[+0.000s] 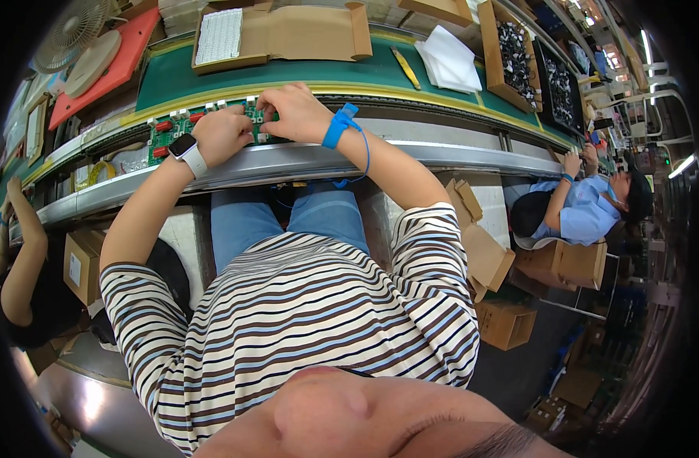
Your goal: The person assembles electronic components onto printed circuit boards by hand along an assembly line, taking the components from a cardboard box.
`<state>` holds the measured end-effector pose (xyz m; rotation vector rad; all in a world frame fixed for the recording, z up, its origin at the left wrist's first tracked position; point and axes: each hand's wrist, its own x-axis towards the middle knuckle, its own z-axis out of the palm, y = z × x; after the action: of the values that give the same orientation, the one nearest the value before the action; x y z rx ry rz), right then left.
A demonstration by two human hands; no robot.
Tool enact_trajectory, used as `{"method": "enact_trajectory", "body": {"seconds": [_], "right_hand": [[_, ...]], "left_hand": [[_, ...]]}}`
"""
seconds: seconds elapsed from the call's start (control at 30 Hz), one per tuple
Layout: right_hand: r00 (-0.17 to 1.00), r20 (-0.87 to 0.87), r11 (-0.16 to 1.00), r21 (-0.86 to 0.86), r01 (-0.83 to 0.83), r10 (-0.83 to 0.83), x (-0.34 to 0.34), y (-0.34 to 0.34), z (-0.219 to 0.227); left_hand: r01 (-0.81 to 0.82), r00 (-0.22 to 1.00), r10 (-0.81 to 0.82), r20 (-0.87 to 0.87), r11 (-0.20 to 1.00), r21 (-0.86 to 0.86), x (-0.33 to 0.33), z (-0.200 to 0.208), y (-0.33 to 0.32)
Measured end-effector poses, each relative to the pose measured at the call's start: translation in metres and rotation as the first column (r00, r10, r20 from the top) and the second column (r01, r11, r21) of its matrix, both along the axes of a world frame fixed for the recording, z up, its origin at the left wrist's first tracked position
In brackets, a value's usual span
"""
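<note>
A green circuit board (pixel 160 140) with red and white parts on it lies along the conveyor rail in front of me. Over its middle, my left hand (pixel 222 137) has its fingers curled in and closed, with a watch on that wrist. Just to the right, my right hand (pixel 296 114) bends over the board, thumb and fingers drawn together at its surface. A blue wrist strap (pixel 339 130) with a cord is round the right wrist. Whatever either hand's fingertips hold is too small or hidden to make out.
Beyond the rail (pixel 410 155), a carton with white parts (pixel 219 37) stands on the green bench (pixel 166 80). Farther right are a yellow cutter (pixel 405 67), white foam sheets (pixel 450 59) and a box of black parts (pixel 515 61). Co-workers sit at both sides.
</note>
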<state>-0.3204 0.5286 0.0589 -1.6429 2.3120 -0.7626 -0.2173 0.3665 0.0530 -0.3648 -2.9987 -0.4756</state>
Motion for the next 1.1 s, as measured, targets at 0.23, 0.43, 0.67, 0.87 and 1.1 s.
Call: {"method": "enact_trajectory", "body": {"seconds": [0.23, 0.43, 0.67, 0.87, 1.1], "right_hand": [[1.000, -0.025, 0.997, -0.081, 0.000, -0.002, 0.001, -0.005, 0.002], [1.000, -0.022, 1.000, -0.023, -0.008, 0.007, 0.003, -0.010, 0.001], [0.999, 0.020, 1.000, 0.001, -0.031, 0.031, 0.007, -0.019, -0.018], [0.999, -0.038, 0.997, 0.069, -0.023, 0.026, 0.004, -0.023, -0.021], [0.984, -0.176, 0.995, 0.097, 0.002, 0.015, 0.007, -0.019, -0.013]], "left_hand": [[-0.030, 0.999, 0.029, -0.019, 0.998, -0.060, 0.003, -0.001, 0.005], [-0.017, 0.999, 0.015, -0.031, 0.997, -0.069, 0.001, -0.001, 0.004], [-0.015, 0.998, 0.017, 0.054, 1.000, -0.027, -0.006, -0.003, -0.001], [0.013, 0.998, -0.007, 0.058, 0.995, -0.099, -0.008, 0.000, 0.002], [0.026, 1.000, -0.022, 0.019, 0.969, -0.245, -0.008, 0.001, 0.014]]}}
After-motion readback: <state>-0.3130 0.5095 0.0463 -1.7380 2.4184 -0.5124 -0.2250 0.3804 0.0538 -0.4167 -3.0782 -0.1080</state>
